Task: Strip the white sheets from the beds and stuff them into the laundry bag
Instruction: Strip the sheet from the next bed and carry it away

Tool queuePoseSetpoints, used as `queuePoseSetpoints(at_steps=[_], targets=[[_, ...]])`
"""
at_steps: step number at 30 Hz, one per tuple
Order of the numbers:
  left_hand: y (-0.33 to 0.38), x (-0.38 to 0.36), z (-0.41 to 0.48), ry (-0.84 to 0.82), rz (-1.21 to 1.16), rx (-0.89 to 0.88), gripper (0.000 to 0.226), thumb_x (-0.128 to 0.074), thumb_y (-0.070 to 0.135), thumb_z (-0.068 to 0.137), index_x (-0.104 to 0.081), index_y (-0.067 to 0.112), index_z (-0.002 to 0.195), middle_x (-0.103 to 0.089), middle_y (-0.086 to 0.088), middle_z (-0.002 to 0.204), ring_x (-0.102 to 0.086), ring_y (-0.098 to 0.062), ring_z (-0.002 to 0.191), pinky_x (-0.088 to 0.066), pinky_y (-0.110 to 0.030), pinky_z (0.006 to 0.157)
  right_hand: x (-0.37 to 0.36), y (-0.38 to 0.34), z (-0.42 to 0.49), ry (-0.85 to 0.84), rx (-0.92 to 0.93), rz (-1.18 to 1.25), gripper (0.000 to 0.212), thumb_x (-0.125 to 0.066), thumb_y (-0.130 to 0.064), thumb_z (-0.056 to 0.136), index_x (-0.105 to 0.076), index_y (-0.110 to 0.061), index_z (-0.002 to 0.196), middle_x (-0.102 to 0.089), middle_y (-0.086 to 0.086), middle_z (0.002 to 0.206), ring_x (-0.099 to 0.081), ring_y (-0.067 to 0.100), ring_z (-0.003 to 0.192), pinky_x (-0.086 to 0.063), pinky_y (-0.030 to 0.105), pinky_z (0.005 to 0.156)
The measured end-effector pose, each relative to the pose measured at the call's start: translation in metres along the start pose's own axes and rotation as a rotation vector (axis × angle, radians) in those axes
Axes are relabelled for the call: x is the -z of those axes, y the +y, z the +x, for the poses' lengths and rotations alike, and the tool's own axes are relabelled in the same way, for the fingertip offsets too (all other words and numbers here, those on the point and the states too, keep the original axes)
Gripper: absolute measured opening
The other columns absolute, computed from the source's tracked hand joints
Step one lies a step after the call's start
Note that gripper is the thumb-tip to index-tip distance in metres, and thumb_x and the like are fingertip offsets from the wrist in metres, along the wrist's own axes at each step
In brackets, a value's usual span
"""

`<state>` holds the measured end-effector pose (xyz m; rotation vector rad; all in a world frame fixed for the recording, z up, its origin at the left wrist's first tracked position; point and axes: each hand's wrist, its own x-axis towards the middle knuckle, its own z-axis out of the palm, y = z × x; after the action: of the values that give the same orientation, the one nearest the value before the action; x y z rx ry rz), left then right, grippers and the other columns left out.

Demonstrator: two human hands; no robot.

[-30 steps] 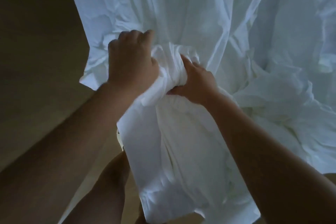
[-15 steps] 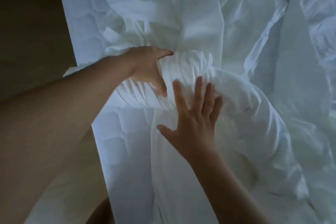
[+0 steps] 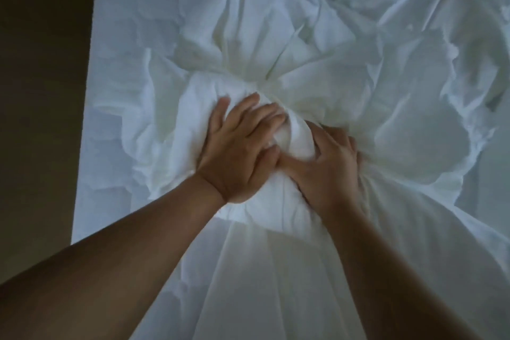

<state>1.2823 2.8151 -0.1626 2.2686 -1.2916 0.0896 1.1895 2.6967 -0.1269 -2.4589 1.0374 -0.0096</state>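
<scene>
Fingers: On my left hand [image 3: 240, 154] the fingers [image 3: 259, 110] lay draped over a wad of cloth, thumb tucked against it. Those of my right hand [image 3: 329, 168] were curled and dug in, clutching the same wad.
Sheet: The white sheet [image 3: 292, 69] was bunched into a knot between both hands. The rest fanned out crumpled across the bed [image 3: 110, 36] and hung toward me.
Surroundings: Dark floor [image 3: 41, 91] ran beside the bed; I saw no laundry bag.
Progress: I judged the sheet loosened and partly gathered, not yet lifted clear. Bagging it, and any other bed, remained.
</scene>
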Motion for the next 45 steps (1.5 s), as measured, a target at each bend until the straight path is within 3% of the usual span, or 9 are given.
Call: queuePoseSetpoints(at_steps=[4,11,19,24,27,30,32,37,45], targets=[[-0.006,-0.023,0.018,0.028,-0.075,0.063,0.053,-0.038,0.043,0.084,-0.066,0.014,0.118,-0.064,0.001,0.122,-0.047,-0.024,0.125,-0.019,-0.044,0.110,-0.024,0.012,0.027,0.227,0.024,-0.016,0.076,-0.039,-0.076,0.060,-0.072,-0.022,0.101,-0.067,0.006,0.100,-0.057,0.032,0.102,-0.036,0.042,0.091],[-0.010,-0.025,0.055,-0.053,-0.154,0.190,0.052,-0.040,0.046,0.071,-0.071,0.017,0.102,-0.070,0.001,0.100,-0.060,-0.026,0.107,-0.018,-0.034,0.104,-0.018,0.013,0.067,0.109,-0.100,0.074,0.058,-0.047,-0.068,0.080,-0.069,-0.018,0.096,-0.070,0.007,0.102,-0.061,0.030,0.102,-0.047,0.042,0.091],[-0.017,-0.034,0.091,-0.240,-0.124,0.211,0.074,-0.018,0.055,0.064,-0.066,0.025,0.113,-0.064,0.005,0.106,-0.049,-0.020,0.108,-0.015,-0.030,0.100,-0.015,0.016,0.096,0.042,-0.327,0.170,0.056,-0.047,-0.062,0.086,-0.071,-0.015,0.102,-0.069,0.013,0.108,-0.060,0.033,0.107,-0.046,0.036,0.090],[-0.022,-0.041,0.103,-0.323,-0.098,0.191,0.064,-0.024,0.054,0.067,-0.067,0.020,0.100,-0.064,-0.001,0.097,-0.052,-0.026,0.099,-0.025,-0.038,0.097,-0.005,0.007,0.101,0.002,-0.442,0.218,0.038,-0.051,-0.059,0.085,-0.063,-0.024,0.074,-0.072,0.007,0.097,-0.063,0.030,0.099,-0.041,0.030,0.076],[-0.024,-0.036,0.101,-0.342,-0.099,0.179,0.055,-0.030,0.051,0.071,-0.068,0.020,0.095,-0.065,-0.003,0.093,-0.055,-0.029,0.094,-0.027,-0.039,0.095,0.003,0.004,0.096,-0.019,-0.441,0.238,0.034,-0.051,-0.054,0.087,-0.065,-0.023,0.090,-0.070,0.004,0.101,-0.061,0.028,0.101,-0.044,0.031,0.081],[-0.021,-0.030,0.105,-0.360,-0.095,0.169,0.050,-0.032,0.049,0.074,-0.068,0.018,0.088,-0.065,-0.005,0.089,-0.058,-0.031,0.091,-0.024,-0.038,0.091,0.024,-0.003,0.058,0.203,-0.309,0.252,0.038,-0.055,-0.042,0.088,-0.062,-0.017,0.115,-0.056,0.004,0.120,-0.051,0.025,0.113,-0.039,0.031,0.095],[-0.021,-0.029,0.110,-0.393,-0.095,0.190,0.057,-0.027,0.052,0.071,-0.068,0.019,0.092,-0.066,-0.005,0.096,-0.056,-0.030,0.097,-0.023,-0.037,0.095,0.021,-0.018,0.011,0.420,-0.140,0.102,0.046,-0.051,-0.043,0.086,-0.062,-0.011,0.117,-0.059,0.009,0.119,-0.051,0.027,0.111,-0.039,0.037,0.096],[-0.018,-0.026,0.118,-0.475,-0.018,0.186,0.077,-0.014,0.059,0.067,-0.067,0.020,0.108,-0.064,-0.009,0.112,-0.052,-0.030,0.109,-0.025,-0.037,0.099,-0.031,-0.012,-0.037,0.405,0.039,-0.267,0.049,-0.028,-0.054,0.096,-0.045,-0.025,0.132,-0.045,0.010,0.139,-0.040,0.031,0.127,-0.021,0.046,0.108],[-0.007,-0.020,0.203,-0.779,0.080,0.490,0.047,-0.036,0.044,0.096,-0.054,0.016,0.129,-0.049,-0.015,0.137,-0.043,-0.034,0.127,-0.028,-0.046,0.105,-0.006,0.000,0.069,0.570,-0.074,-0.120,0.037,-0.040,-0.034,0.091,-0.071,-0.016,0.083,-0.067,0.004,0.080,-0.061,0.030,0.083,-0.035,0.039,0.085]])
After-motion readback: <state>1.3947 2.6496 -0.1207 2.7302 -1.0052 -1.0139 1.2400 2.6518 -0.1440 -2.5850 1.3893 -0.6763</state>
